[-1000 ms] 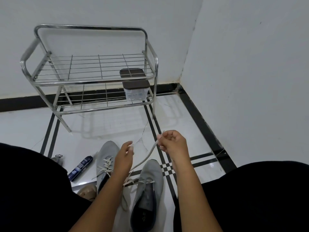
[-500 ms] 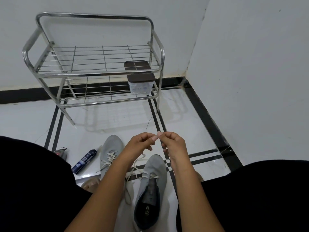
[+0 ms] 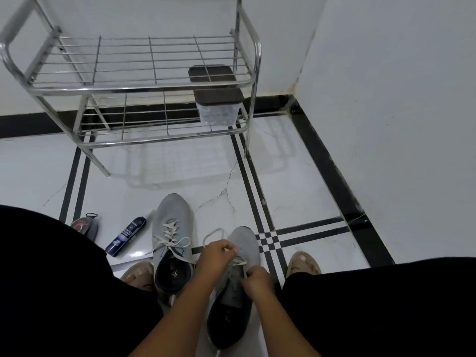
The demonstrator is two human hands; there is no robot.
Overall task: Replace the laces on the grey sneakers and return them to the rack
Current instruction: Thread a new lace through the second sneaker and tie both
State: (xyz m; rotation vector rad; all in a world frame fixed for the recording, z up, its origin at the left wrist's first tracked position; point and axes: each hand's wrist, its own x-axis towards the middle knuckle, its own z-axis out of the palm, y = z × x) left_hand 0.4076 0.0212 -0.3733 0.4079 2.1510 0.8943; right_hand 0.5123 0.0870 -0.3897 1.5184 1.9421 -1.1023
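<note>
Both hands have dropped onto the right sneaker, left hand and right hand pinching its half-hidden lace.

tiled floor, sneakers, spray can, rack

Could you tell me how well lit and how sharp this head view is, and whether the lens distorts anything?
Head view: soft, dim, even light; the rack casts a faint shadow and reflection on the glossy floor; its tubes bow from wide-angle distortion; slightly soft overall.
</note>
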